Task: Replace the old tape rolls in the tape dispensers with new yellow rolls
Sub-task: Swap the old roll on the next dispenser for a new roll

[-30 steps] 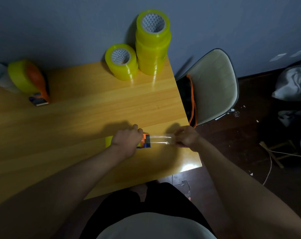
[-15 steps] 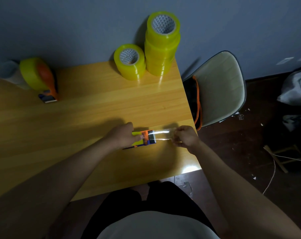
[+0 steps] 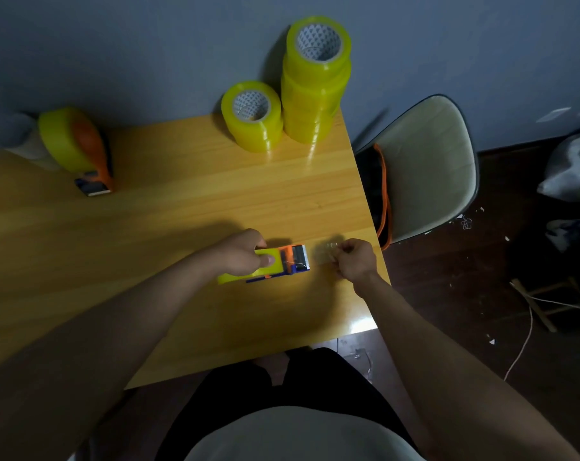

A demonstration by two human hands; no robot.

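My left hand [image 3: 240,254] grips an orange and blue tape dispenser [image 3: 282,266] loaded with a yellow roll, lying on the wooden table [image 3: 182,221] near its right edge. Just right of the dispenser's blade, my right hand [image 3: 355,261] pinches a crumpled piece of clear tape [image 3: 326,252]. A second orange dispenser [image 3: 82,151] with a yellow roll lies at the table's back left. A single yellow roll [image 3: 252,116] stands at the back next to a stack of yellow rolls [image 3: 315,81].
A pale roll [image 3: 22,138] sits behind the second dispenser at the far left. A beige chair [image 3: 428,168] with an orange strap stands right of the table. Cloth, scraps and a white cord lie on the dark floor to the right.
The strip stretched between dispenser and right hand is now separate from the blade and bunched in my right fingers. My left hand still holds the dispenser, now tilted more on its side.
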